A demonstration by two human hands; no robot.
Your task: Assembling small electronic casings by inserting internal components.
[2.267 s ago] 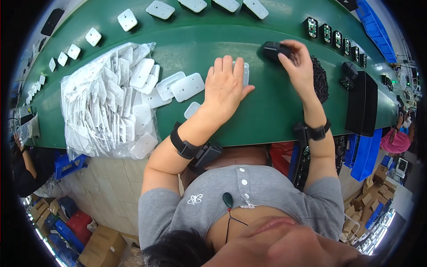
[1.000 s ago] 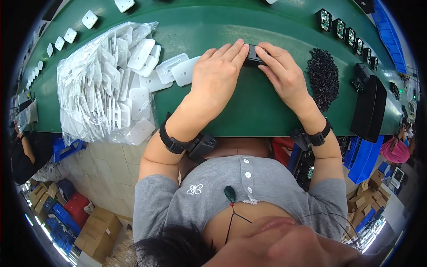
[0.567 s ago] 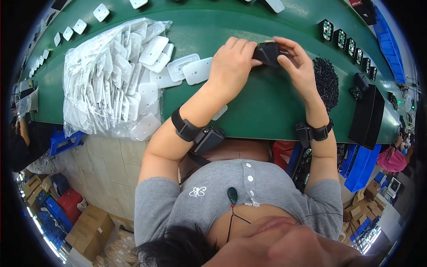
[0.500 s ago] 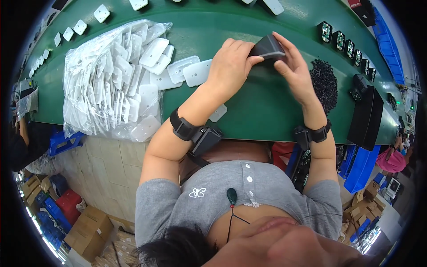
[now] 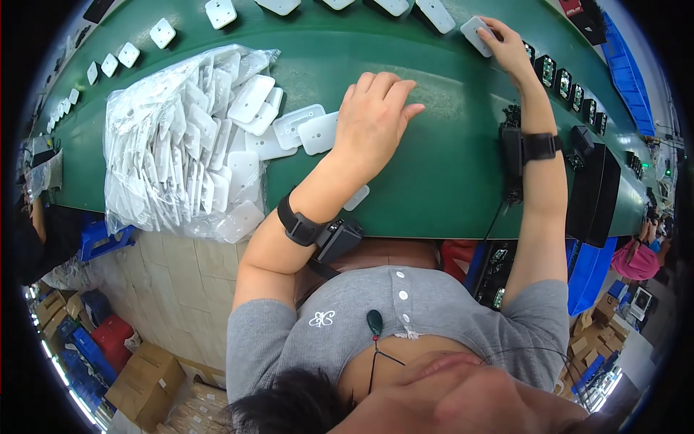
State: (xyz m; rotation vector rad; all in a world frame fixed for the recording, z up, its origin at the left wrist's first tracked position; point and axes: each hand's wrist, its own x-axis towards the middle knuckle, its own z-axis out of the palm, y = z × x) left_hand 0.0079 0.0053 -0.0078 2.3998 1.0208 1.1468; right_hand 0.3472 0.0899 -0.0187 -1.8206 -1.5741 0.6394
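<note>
My right hand (image 5: 506, 47) is stretched to the far side of the green table, its fingers closed round a small box with a white cover (image 5: 476, 36). The box is at the right end of a row of similar white-covered pieces (image 5: 434, 16). Over the middle of the table, my left hand (image 5: 372, 119) holds nothing; its fingers are loosely bent and the thumb stands apart. Just left of that hand lie several loose white plastic covers (image 5: 316, 134), spilling from a clear plastic bag (image 5: 181, 137) full of such covers.
Black housings with green circuit boards (image 5: 564, 83) line the right far side. My right forearm partly hides a heap of small black parts (image 5: 512, 116). A long black box (image 5: 594, 192) stands near the right edge. Blue bins (image 5: 593, 275) are below the table.
My right hand has moved from the middle to the far right with the box, which now shows its white cover. My left hand has let go of it and stayed near the middle.
</note>
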